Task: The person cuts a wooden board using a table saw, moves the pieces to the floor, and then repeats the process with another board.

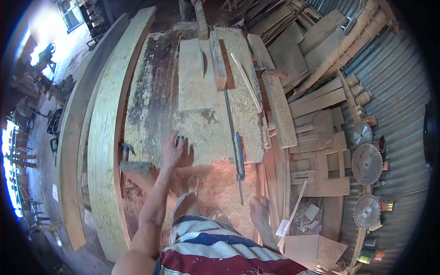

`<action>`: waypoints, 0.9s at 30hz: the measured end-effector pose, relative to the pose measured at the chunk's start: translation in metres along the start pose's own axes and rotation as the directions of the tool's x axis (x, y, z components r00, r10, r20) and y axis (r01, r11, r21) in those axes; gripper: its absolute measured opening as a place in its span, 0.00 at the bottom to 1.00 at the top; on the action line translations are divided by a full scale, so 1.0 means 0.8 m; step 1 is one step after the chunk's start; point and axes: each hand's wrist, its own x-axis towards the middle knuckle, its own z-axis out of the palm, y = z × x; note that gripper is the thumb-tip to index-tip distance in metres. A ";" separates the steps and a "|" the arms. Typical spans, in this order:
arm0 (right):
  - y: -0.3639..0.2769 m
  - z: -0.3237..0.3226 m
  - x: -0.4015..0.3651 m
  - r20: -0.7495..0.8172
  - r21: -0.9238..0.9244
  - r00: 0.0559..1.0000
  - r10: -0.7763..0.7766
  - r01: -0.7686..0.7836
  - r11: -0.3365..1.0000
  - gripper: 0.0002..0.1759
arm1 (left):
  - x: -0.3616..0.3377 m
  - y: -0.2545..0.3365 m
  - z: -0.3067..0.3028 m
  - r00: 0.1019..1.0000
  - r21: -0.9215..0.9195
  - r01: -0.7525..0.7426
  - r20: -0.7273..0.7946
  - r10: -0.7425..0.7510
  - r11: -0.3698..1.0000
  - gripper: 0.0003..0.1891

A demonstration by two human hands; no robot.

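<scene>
My left hand (172, 151) reaches over the near edge of a sawdust-covered saw table (146, 105). Its fingers are slightly bent and apart, and I make out nothing held. My right hand (260, 211) hangs low beside my body, fingers loosely bent and apart, close to upright boards. Beyond my left hand lies a flat board (197, 94) with a saw blade (203, 63) standing at it. Right of the blade is a thick wooden bar (217, 62). A dark metal bar (239, 156) runs over the table's near edge.
Long planks (107, 114) run along the left. A hammer (127, 149) rests near the table corner. At the far end, another person's hand (196, 2) is near a wood strip (201, 20). Circular blades (366, 163) hang by the corrugated wall (398, 101). Offcuts crowd the right.
</scene>
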 end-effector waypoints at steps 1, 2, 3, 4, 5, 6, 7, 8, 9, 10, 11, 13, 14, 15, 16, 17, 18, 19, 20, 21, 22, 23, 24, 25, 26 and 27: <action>0.017 0.003 -0.031 0.018 0.015 0.999 0.026 -0.026 1.000 0.24 | -0.022 0.017 -0.026 0.997 -0.023 0.076 -0.017 -0.076 0.997 0.20; 0.037 0.000 -0.068 0.059 0.020 0.997 0.052 -0.053 0.998 0.24 | -0.052 0.038 -0.059 0.984 -0.041 0.174 -0.026 -0.175 0.984 0.19; 0.056 0.001 -0.105 0.102 0.016 0.993 0.054 -0.056 0.998 0.24 | -0.100 0.045 -0.091 0.957 -0.045 0.285 -0.033 -0.287 0.957 0.19; 0.075 0.007 -0.110 0.124 0.016 0.992 0.036 -0.038 0.999 0.25 | -0.139 0.039 -0.108 0.912 -0.093 0.401 -0.053 -0.406 0.911 0.20; 0.088 0.008 -0.104 0.149 0.014 0.989 0.000 -0.002 1.000 0.25 | -0.176 0.028 -0.117 0.878 -0.077 0.472 -0.043 -0.476 0.878 0.20; 0.097 0.000 -0.116 0.225 0.005 0.974 0.000 -0.002 1.000 0.25 | -0.235 0.011 -0.130 0.830 -0.046 0.557 -0.021 -0.558 0.829 0.20; 0.099 -0.004 -0.113 0.286 -0.001 0.958 0.003 -0.003 1.000 0.26 | -0.289 -0.006 -0.143 0.782 -0.020 0.623 -0.004 -0.624 0.782 0.20; 0.095 -0.001 -0.100 0.320 -0.002 0.947 0.006 -0.005 1.000 0.26 | -0.335 -0.018 -0.151 0.750 0.004 0.661 -0.030 -0.661 0.750 0.22; 0.090 -0.002 -0.100 0.364 0.001 0.931 -0.021 0.023 1.000 0.26 | -0.381 -0.023 -0.165 0.749 0.056 0.662 -0.014 -0.662 0.748 0.23; 0.082 -0.007 -0.089 0.378 0.005 0.925 -0.039 0.040 0.999 0.27 | -0.407 -0.031 -0.173 0.766 0.092 0.639 0.011 -0.642 0.764 0.24; 0.074 -0.015 -0.075 0.363 0.007 0.931 -0.037 0.037 0.999 0.27 | -0.404 -0.038 -0.170 0.801 0.115 0.589 0.054 -0.597 0.800 0.25; 0.054 -0.032 -0.051 0.395 -0.003 0.917 -0.057 0.064 0.998 0.28 | -0.353 -0.033 -0.173 0.782 0.066 0.596 0.178 -0.597 0.800 0.28; 0.042 -0.038 -0.040 0.399 -0.015 0.914 -0.077 0.090 0.996 0.29 | -0.320 -0.033 -0.173 0.766 0.054 0.603 0.238 -0.597 0.796 0.30; 0.029 -0.045 -0.027 0.412 -0.026 0.905 -0.105 0.127 0.992 0.29 | -0.272 -0.040 -0.164 0.850 0.068 0.475 0.222 -0.477 0.877 0.32; 0.019 -0.051 -0.016 0.399 0.000 0.906 -0.144 0.157 0.988 0.27 | -0.212 -0.046 -0.157 0.911 0.091 0.347 0.202 -0.359 0.933 0.34; 0.002 -0.060 -0.006 0.389 0.035 0.907 -0.160 0.159 0.987 0.26 | -0.148 -0.049 -0.152 0.954 0.121 0.221 0.181 -0.241 0.968 0.37; -0.017 -0.075 0.000 0.388 0.068 0.905 -0.177 0.163 0.984 0.25 | -0.067 -0.019 -0.166 0.852 0.100 0.351 0.378 -0.362 0.931 0.44; -0.032 -0.087 0.007 0.386 0.100 0.901 -0.199 0.173 0.980 0.24 | -0.006 -0.013 -0.156 0.917 0.160 0.263 0.265 -0.298 0.951 0.45; -0.040 -0.094 0.005 0.364 0.103 0.910 -0.198 0.172 0.980 0.24 | 0.059 0.003 -0.161 0.926 0.120 0.223 0.284 -0.248 0.967 0.44; -0.048 -0.098 0.002 0.342 0.108 0.919 -0.196 0.169 0.980 0.23 | 0.127 -0.041 -0.132 0.968 0.142 0.127 0.196 -0.154 0.982 0.42; -0.053 -0.100 0.006 0.317 0.110 0.928 -0.197 0.170 0.979 0.23 | 0.180 -0.013 -0.146 0.946 0.179 0.152 0.257 -0.195 0.972 0.40; -0.047 -0.097 0.007 0.316 0.106 0.928 -0.195 0.170 0.980 0.24 | 0.229 -0.017 -0.139 0.957 0.236 0.142 0.213 -0.194 0.961 0.39; -0.035 -0.090 0.000 0.317 0.102 0.929 -0.193 0.169 0.980 0.26 | 0.273 -0.029 -0.132 0.967 0.292 0.136 0.169 -0.191 0.947 0.38; -0.022 -0.082 -0.008 0.316 0.099 0.929 -0.190 0.167 0.981 0.27 | 0.309 -0.040 -0.126 0.982 0.282 0.095 0.131 -0.136 0.955 0.36; -0.010 -0.075 -0.017 0.324 0.081 0.938 -0.123 0.102 0.991 0.27 | 0.339 -0.036 -0.131 0.964 0.325 0.102 0.201 -0.175 0.940 0.34; 0.002 -0.067 -0.030 0.334 0.064 0.941 -0.055 0.035 0.997 0.27 | 0.366 -0.034 -0.136 0.938 0.370 0.107 0.270 -0.217 0.923 0.33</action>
